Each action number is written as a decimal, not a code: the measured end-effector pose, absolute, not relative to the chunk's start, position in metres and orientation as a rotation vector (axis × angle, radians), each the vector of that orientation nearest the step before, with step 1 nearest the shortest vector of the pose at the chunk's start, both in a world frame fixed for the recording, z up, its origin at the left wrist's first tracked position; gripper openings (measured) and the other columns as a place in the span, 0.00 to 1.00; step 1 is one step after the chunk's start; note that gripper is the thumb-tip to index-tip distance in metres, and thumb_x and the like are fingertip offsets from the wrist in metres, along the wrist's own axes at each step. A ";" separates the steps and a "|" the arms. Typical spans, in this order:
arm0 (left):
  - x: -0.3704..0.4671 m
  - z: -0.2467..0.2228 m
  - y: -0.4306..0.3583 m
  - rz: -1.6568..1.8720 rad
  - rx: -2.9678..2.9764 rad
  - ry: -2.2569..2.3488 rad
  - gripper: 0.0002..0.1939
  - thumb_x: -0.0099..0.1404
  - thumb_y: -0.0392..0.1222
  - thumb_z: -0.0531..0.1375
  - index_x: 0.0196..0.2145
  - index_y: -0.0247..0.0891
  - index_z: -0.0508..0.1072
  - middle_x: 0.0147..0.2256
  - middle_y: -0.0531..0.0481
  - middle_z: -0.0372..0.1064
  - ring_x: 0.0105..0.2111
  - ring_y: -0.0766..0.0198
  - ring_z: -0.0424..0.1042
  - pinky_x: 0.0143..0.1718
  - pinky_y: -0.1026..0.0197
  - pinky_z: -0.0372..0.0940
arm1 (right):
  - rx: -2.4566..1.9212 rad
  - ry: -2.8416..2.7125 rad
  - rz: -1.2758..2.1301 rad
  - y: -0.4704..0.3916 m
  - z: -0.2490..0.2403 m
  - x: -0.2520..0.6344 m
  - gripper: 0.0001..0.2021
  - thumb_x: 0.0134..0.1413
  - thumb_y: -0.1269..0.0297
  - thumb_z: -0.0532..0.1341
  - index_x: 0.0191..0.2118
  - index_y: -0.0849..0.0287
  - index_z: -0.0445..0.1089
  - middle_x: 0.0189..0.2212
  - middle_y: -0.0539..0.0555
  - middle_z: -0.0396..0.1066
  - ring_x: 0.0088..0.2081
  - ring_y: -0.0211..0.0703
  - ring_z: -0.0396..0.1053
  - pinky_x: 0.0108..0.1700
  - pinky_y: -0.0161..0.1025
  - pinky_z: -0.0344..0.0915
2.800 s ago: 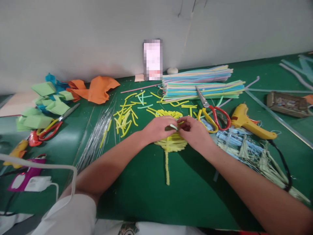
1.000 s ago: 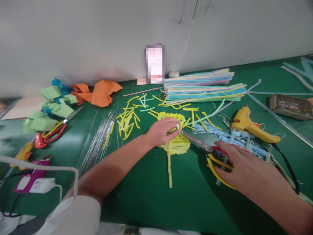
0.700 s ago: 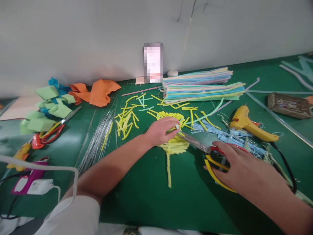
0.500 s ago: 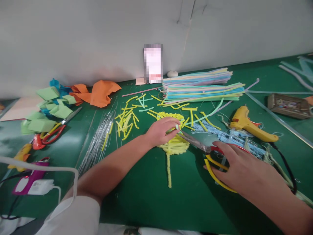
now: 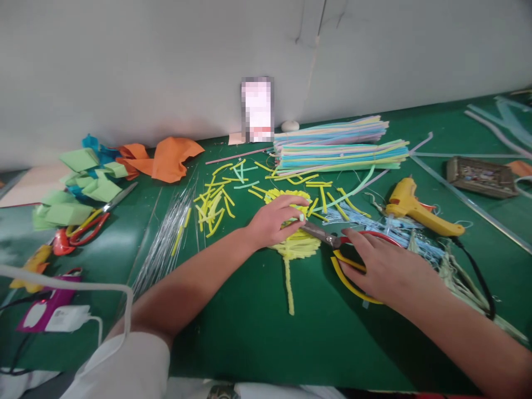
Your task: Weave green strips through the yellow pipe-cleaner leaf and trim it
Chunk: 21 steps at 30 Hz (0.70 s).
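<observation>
Now gripped in the right hand (image 5: 386, 269): metal-bladed scissors with one red and one yellow handle loop (image 5: 332, 240), found lying loose on the green tabletop (image 5: 249, 338) in the earliest frame. Clasped firmly, with thumb on the yellow side and other fingers on the red. Brought nearer to the left hand (image 5: 276, 224) than half a second ago, with blades reaching right up to the left fingertips; impossible to tell how wide apart at the tips. Curled into a narrow pinch at the left, much as in the preceding frames: a short pale green stub (image 5: 302, 217) between thumb and forefinger, tended by both hands in the earliest frame, by the left alone now. Directly below, flat on the tabletop and partly covered by the left hand, in practically the same place as before: a leaf-shaped yellow piece of fuzzy stems (image 5: 300, 250), with one long stalk pointing toward the person. Left of it, scattered as before: short cut lengths of yellow fuzzy stem (image 5: 213, 205). Just beyond, now without scissors against the near edge: two long bundles of pastel fuzzy stems (image 5: 343, 155). Unmoved near the right forearm: a yellow glue gun with a black cord (image 5: 415, 208).
</observation>
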<state>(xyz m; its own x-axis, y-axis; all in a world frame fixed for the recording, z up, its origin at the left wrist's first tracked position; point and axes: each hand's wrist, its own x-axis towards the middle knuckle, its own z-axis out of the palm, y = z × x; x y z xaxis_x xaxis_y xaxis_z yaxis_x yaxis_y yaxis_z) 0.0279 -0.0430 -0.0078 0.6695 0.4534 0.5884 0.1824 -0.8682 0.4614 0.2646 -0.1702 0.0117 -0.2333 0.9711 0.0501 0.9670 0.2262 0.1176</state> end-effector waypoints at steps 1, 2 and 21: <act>0.028 -0.008 -0.043 1.031 2.523 0.495 0.07 0.68 0.41 0.56 0.36 0.38 0.73 0.48 0.40 0.73 0.50 0.57 0.72 0.51 0.52 0.68 | 1.907 2.440 0.192 -0.169 0.010 0.265 0.23 0.57 0.55 0.55 0.55 0.61 0.65 0.42 0.62 0.76 0.37 0.53 0.76 0.29 0.42 0.66; 0.028 -0.008 -0.043 1.033 2.524 0.487 0.07 0.68 0.41 0.56 0.36 0.37 0.73 0.48 0.40 0.73 0.50 0.57 0.72 0.51 0.52 0.68 | 1.897 2.436 0.188 -0.168 0.009 0.266 0.24 0.57 0.55 0.55 0.56 0.61 0.65 0.42 0.62 0.76 0.37 0.54 0.76 0.29 0.42 0.66; 0.031 -0.005 -0.044 0.972 2.509 0.470 0.08 0.69 0.41 0.54 0.35 0.37 0.71 0.46 0.41 0.74 0.48 0.58 0.73 0.51 0.53 0.68 | 1.765 2.371 0.308 -0.154 0.023 0.245 0.10 0.55 0.69 0.56 0.42 0.64 0.69 0.34 0.62 0.75 0.35 0.55 0.74 0.35 0.44 0.63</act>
<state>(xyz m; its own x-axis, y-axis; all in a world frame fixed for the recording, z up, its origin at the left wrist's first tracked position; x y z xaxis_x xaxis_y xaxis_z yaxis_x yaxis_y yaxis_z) 0.0306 -0.0436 -0.0048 0.7005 0.4445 0.5582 0.1610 -0.8606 0.4832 0.2447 -0.1542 0.0230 -0.2853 0.9584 -0.0128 0.9232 0.2783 0.2650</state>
